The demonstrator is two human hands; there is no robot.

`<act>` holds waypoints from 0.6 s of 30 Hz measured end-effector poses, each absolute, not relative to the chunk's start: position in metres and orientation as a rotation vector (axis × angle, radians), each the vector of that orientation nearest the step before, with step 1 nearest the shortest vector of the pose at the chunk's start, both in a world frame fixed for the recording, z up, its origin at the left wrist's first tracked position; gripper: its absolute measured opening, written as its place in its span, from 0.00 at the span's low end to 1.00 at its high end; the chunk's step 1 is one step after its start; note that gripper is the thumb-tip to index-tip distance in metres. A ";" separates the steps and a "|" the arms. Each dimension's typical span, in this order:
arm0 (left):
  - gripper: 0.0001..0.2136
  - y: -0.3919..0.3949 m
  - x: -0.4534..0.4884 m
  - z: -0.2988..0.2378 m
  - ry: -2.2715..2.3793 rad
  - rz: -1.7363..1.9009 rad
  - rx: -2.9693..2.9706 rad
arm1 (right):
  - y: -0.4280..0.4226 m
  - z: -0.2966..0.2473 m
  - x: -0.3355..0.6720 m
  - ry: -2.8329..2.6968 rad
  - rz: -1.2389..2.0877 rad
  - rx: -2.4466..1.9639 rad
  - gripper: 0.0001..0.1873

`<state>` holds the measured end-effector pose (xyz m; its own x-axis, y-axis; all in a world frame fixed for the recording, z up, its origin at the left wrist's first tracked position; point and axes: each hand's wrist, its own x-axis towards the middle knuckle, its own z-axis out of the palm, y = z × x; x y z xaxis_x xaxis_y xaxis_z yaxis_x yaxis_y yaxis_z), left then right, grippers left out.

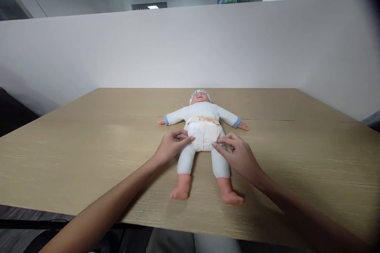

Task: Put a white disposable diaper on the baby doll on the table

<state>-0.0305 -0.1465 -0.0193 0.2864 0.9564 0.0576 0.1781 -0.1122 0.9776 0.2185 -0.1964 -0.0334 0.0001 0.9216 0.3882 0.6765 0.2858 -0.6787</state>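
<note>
White cloth covers most of the baby doll [202, 126] that lies on its back near the middle of the wooden tabletop [89, 142], head pointing away from us and bare feet toward us, arms spread to either side. Around its hips sits a white diaper [203, 134] with a printed yellow band along the waist.

Our left hand [172, 147] rests at the diaper's left leg edge, fingers curled and fingertips pressed to the fabric where it meets the thigh. Our right hand [239, 152] mirrors it on the other side, thumb and forefinger pinched at the leg cuff. Neither hand is clenched around the doll itself; both seem to nip only the thin edge of the diaper, though we cannot see how much material is caught between the fingers.

We judge the doll to be light, with a soft stuffed trunk and firmer moulded feet, hands and head, so it would likely sag if lifted by one limb. The diaper looks soft, padded and easily crumpled, not slippery. Its elastic leg edges and waist band are the sensible places to grip; for the doll, the trunk or both legs together.

Behind the tabletop stands a plain white partition [190, 47].
</note>
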 end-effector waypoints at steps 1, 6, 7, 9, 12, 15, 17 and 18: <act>0.18 -0.146 -0.036 -0.016 1.094 0.949 1.605 | -0.198 -0.031 0.222 -1.763 0.379 -1.466 0.13; 0.16 -0.116 -0.072 -0.006 1.251 0.917 2.167 | -0.184 -0.023 0.262 -1.771 0.168 -1.486 0.14; 0.17 -0.105 -0.077 -0.007 1.324 0.901 2.271 | -0.173 -0.022 0.272 -1.784 0.081 -1.481 0.14; 0.25 -0.080 -0.078 -0.010 1.520 0.785 2.412 | -0.145 -0.022 0.288 -1.840 -0.131 -1.511 0.19; 0.33 -0.047 -0.062 -0.015 1.751 0.562 2.412 | -0.100 -0.024 0.292 -1.921 -0.157 -1.689 0.32; 0.25 -0.031 -0.038 -0.016 1.802 0.484 2.358 | -0.072 -0.024 0.278 -1.957 -0.012 -1.802 0.24; 0.19 -0.032 -0.029 -0.012 1.829 0.465 2.332 | -0.068 -0.022 0.267 -1.952 0.030 -1.812 0.18; 0.18 -0.036 -0.027 -0.008 1.845 0.462 2.317 | -0.071 -0.020 0.263 -1.940 0.042 -1.814 0.17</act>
